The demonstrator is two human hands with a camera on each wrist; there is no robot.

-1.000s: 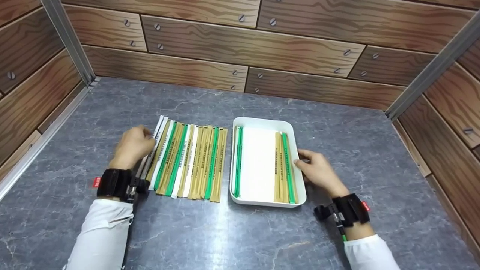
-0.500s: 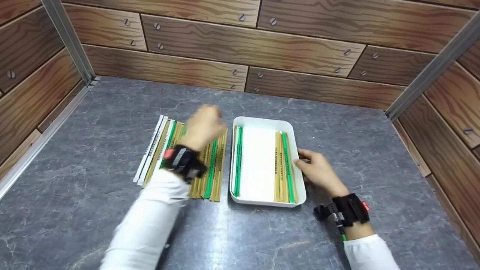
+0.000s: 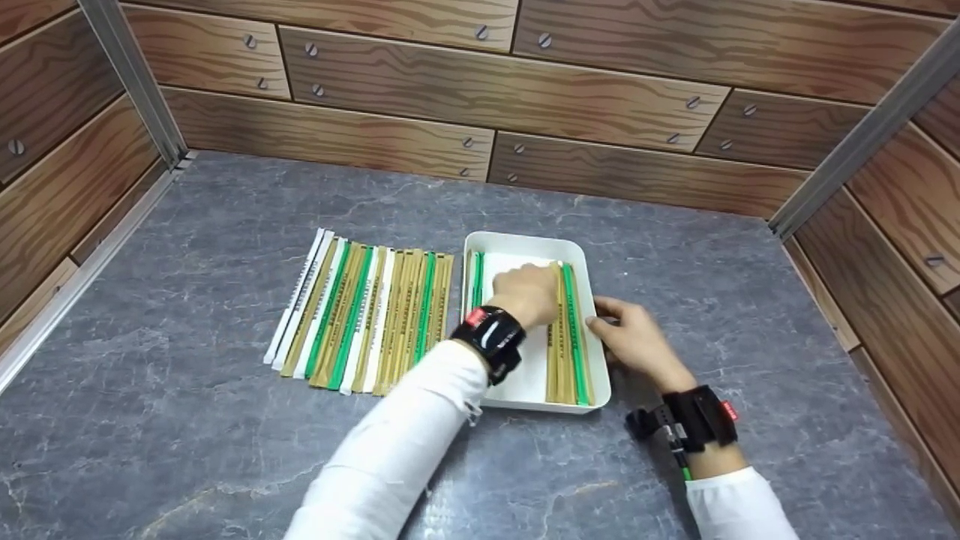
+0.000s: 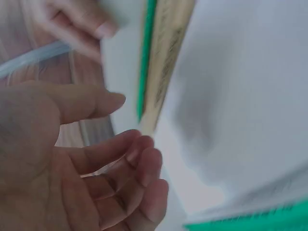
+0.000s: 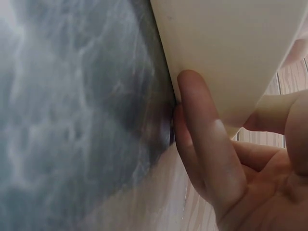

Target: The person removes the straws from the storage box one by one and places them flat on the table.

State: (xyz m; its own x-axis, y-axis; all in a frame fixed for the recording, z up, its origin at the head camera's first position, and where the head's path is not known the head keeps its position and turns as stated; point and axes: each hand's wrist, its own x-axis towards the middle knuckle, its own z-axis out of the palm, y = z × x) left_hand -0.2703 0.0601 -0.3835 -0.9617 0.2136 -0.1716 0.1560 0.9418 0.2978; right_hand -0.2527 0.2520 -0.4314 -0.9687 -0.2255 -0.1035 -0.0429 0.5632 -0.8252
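Note:
My left hand (image 3: 526, 294) is above the inside of a white rectangular tray (image 3: 589, 409). In the left wrist view its thumb and loosely bent fingers stand apart with nothing between them, close to a few tan sticks (image 4: 166, 53) and a green stick (image 4: 147, 57). These are slim, printed, paper-wrapped sticks, lying along the tray's right side. A green stick (image 3: 478, 277) lies by its left wall, partly behind the left hand. My right hand (image 3: 637, 341) holds the tray's right side, fingers on the outer wall and thumb at the rim.
Left of the tray, a row of tan, green and white wrapped sticks (image 3: 360, 315) lies side by side on the grey marbled table (image 3: 187, 420). Wood-patterned walls (image 3: 390, 127) enclose the back and both sides.
My left hand has swept rightward from the row's left end, across the sticks, to over the tray. The row looks the same. The right hand has stayed at the tray.

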